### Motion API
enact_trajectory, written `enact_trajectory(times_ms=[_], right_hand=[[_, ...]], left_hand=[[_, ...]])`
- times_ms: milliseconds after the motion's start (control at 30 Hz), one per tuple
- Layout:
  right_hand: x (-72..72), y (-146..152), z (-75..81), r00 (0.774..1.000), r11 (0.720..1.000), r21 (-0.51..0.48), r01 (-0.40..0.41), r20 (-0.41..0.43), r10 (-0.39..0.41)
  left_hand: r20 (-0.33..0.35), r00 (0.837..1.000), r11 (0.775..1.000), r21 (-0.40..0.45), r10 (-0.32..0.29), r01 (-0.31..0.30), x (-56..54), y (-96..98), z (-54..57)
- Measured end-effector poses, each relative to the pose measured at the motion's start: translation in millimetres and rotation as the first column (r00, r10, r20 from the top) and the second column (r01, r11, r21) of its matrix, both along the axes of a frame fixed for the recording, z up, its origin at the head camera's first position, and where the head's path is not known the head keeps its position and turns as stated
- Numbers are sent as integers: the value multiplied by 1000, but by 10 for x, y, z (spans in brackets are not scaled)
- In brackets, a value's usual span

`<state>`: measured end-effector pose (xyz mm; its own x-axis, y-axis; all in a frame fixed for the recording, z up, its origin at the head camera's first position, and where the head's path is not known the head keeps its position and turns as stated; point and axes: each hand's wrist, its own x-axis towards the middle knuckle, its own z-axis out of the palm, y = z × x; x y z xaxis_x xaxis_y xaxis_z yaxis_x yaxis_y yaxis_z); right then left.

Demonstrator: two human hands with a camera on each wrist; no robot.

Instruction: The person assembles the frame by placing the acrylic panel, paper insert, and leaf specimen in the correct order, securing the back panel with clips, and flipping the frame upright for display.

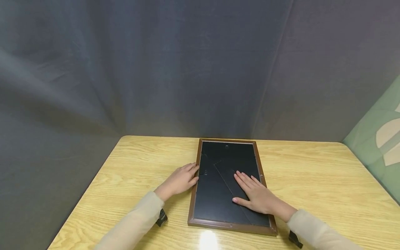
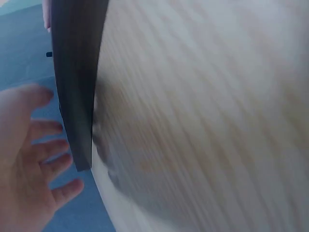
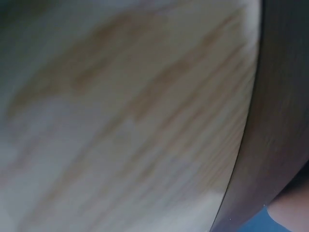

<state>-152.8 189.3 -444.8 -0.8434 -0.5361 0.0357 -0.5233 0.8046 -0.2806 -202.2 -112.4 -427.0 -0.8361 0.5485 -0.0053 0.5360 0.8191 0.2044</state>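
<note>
A brown picture frame (image 1: pixel 231 226) lies back side up on the table, its black backing board (image 1: pixel 212 198) facing me. Along the frame's left edge, my left hand (image 1: pixel 181 178) rests with its fingertips at the rim and its fingers loosely spread. The left wrist view shows that hand (image 2: pixel 29 169) beside the dark side of the frame (image 2: pixel 77 82). My right hand (image 1: pixel 254 192) lies flat on the right part of the backing, fingers extended and thumb apart. Only a bit of that hand (image 3: pixel 292 210) appears in the right wrist view, past the frame's side (image 3: pixel 275 111).
The light wood-grain table (image 1: pixel 140 163) extends on both sides of the frame. A dark grey curtain (image 1: pixel 187 69) hangs behind the table and down its left side. At the right stands a green patterned surface (image 1: pixel 375 146). Reflected light glares near the front.
</note>
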Motion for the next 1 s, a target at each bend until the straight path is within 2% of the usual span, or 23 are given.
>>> enact_trajectory(times_ms=[67,167,333,467,633,1000], right_hand=[[-30,9,7,999,1000,6,8,36,-8],[-63,25,7,999,1000,6,16,43,-17],[-89,45,5,999,999,-4,33,37,-33],[-93,47,1,999,999,-3,36,35,-36],[-94,49,10,999,999,-11,43,29,-42],[-67,32,49,999,999,-28,27,41,-25]], left_hand=[[-5,999,999,-25,-43,42,36,-47,11],[26,997,996,-58,-73,75,116,-98,53],[79,992,986,-127,-96,105,293,-128,124],[136,985,985,-120,-111,128,401,-128,138],[173,980,991,-75,-96,110,449,-117,86],[162,986,996,-74,-33,45,592,-38,-3]])
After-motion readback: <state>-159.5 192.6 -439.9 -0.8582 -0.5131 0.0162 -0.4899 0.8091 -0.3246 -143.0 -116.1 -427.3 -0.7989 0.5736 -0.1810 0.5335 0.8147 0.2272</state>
